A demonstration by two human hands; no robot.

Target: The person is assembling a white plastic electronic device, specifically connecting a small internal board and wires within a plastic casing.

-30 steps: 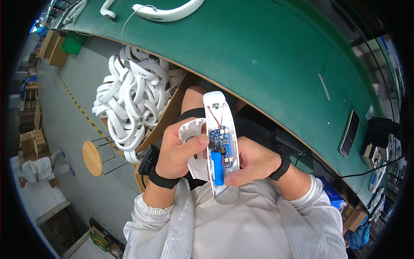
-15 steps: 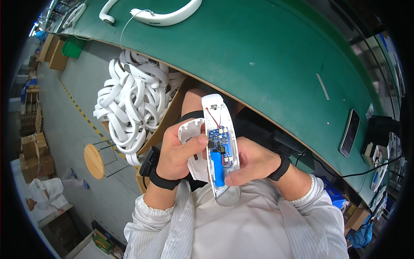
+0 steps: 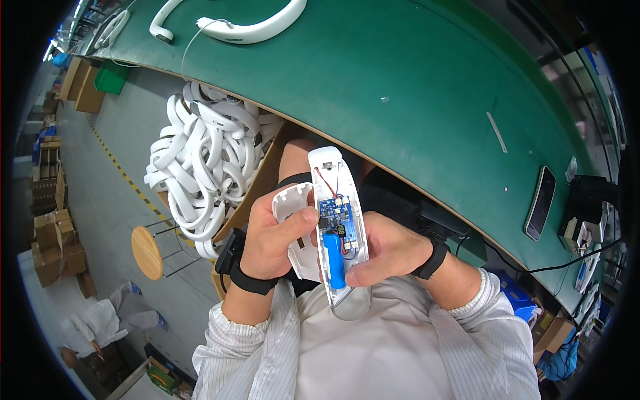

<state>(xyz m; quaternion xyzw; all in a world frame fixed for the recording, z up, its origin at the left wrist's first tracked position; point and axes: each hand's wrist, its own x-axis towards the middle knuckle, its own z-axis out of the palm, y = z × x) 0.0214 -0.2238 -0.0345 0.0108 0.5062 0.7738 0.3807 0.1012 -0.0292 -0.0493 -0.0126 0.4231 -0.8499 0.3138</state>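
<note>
A curved white plastic housing (image 3: 325, 155) lies opened between my hands in front of my lap. Inside it sit a blue circuit board (image 3: 339, 212) with a small digit display, a blue cylindrical battery (image 3: 335, 260), and thin red and dark wires. My left hand (image 3: 273, 233) is closed on a loose white cover (image 3: 303, 260), its thumb reaching to the board's edge. My right hand (image 3: 387, 250) grips the housing from the right, with the thumb beside the battery's lower end. The fingers beneath the housing are hidden.
A green-topped table (image 3: 373, 53) stretches ahead, bearing white curved neckband devices (image 3: 260, 27) and a phone (image 3: 540, 203). To the left, a cardboard box (image 3: 267, 160) overflows with white neckbands (image 3: 200, 160). A round wooden stool (image 3: 147, 252) stands nearby; another person (image 3: 100, 327) is at lower left.
The housing and both hands hold nearly the same pose, with the housing shifted very slightly left. The person at lower left has moved farther into view.
</note>
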